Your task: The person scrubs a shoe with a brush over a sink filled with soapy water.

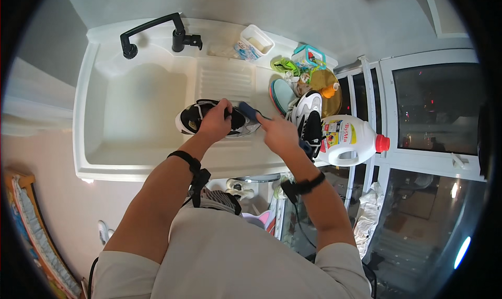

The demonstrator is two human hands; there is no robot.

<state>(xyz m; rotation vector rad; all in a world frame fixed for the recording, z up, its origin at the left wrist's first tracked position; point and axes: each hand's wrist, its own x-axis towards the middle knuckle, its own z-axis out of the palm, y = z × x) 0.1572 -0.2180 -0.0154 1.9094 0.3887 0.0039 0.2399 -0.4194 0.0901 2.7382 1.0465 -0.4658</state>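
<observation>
My left hand (215,122) grips a black and white sneaker (190,119) around its opening. The shoe lies on its side or tilted over the ribbed washboard (226,79) of a white laundry sink (80,114); exactly how it rests is hard to tell. In my right hand (279,136) is a dark blue brush (247,111), its head against or just above the light end of the sneaker. The bristles are hidden from this angle. Right of that hand sits another black and white sneaker (310,120), partly covered by my wrist.
A black faucet (178,38) reaches over the basin. Along the back ledge stand a white plastic tub (257,41) and a teal-rimmed container (309,56). Stacked oval dishes (283,94) and an orange bottle (329,90) lie nearby. A large detergent jug (355,140) with a red cap borders the right edge, by windows.
</observation>
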